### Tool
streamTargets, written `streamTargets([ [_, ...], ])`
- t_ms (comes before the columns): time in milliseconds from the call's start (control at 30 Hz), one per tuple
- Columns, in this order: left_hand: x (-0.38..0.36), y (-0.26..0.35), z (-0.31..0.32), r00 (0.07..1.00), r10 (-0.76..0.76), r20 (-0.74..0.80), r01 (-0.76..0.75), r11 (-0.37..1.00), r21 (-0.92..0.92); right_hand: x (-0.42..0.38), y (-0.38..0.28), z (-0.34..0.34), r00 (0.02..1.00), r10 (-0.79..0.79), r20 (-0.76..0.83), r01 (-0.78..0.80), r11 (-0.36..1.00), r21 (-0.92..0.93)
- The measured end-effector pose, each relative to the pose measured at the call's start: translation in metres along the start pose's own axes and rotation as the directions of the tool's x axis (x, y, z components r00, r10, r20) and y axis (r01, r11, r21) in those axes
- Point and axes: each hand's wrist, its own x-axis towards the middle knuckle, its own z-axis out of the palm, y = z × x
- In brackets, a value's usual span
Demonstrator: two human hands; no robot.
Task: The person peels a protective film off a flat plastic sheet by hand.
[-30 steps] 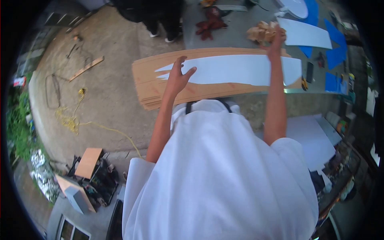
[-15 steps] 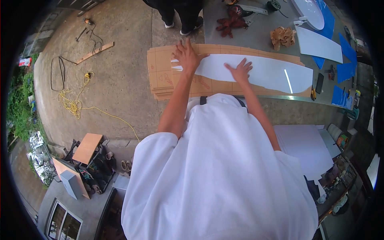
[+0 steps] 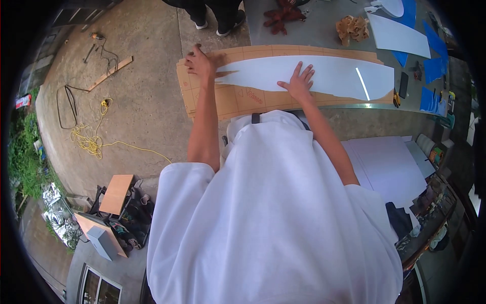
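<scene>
One white panel point(image 3: 349, 76) lies flat on brown cardboard point(image 3: 200, 104), pointed end toward the left; this panel is the landmark. Right hand point(image 3: 299, 84): palm down at the panel's middle, fingers spread, gripping nothing. Left hand point(image 3: 201, 66): off the pointed end, over the cardboard, fingers apart and part bent, nothing seen in it; contact, can't tell. Step in hand, judged: positioning or steadying the panel. Next move, judged, calls for light flat pressure and a check of the thin points before any shift.

Edges: cardboard sticks out past the pointed end and overhangs the table point(image 3: 319, 23) there, so support looks weaker on that side. Table's near edge runs close along the panel's near side. Room: crumpled paper point(image 3: 353, 29) and second white panel point(image 3: 397, 36) limit the far side; dark flat object point(image 3: 403, 84) and yellow-black tool point(image 3: 396, 98) sit just off the wide end.
</scene>
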Motion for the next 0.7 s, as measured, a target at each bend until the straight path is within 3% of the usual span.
streamTargets([
  [67,0.013,-0.006,-0.004,0.999,0.038,-0.026,-0.038,0.999,-0.032,0.000,-0.002,0.001,0.999,0.033,0.034,-0.032,0.999,-0.009],
  [100,0.011,-0.007,0.000,0.951,0.278,-0.137,-0.287,0.957,-0.045,0.002,-0.004,0.000,0.999,0.025,0.039,-0.025,1.000,-0.008],
  [167,0.016,-0.005,0.019,0.793,0.603,0.089,-0.514,0.740,-0.433,0.005,-0.007,-0.002,0.992,0.080,0.098,-0.079,0.997,-0.015],
  [200,0.009,-0.003,0.028,0.797,0.597,0.088,-0.510,0.744,-0.432,0.006,-0.007,-0.002,0.992,0.075,0.103,-0.073,0.997,-0.018],
  [267,-0.012,0.012,0.028,0.752,0.611,0.249,-0.507,0.776,-0.375,0.007,-0.006,-0.002,0.989,0.083,0.121,-0.084,0.996,0.011],
  [400,-0.018,0.013,0.025,0.750,0.609,0.258,-0.528,0.786,-0.323,0.006,-0.005,-0.002,0.987,0.085,0.136,-0.088,0.996,0.019],
  [500,-0.005,0.004,0.042,0.723,0.668,0.176,-0.624,0.740,-0.250,0.008,-0.006,-0.002,0.987,0.080,0.137,-0.084,0.996,0.025],
  [600,0.001,-0.008,0.043,0.774,0.621,0.122,-0.555,0.759,-0.340,0.008,-0.004,0.001,0.988,0.085,0.130,-0.088,0.996,0.021],
  [700,0.001,-0.005,0.029,0.819,0.524,0.234,-0.444,0.837,-0.321,0.009,-0.001,0.003,0.988,0.075,0.137,-0.081,0.996,0.037],
])
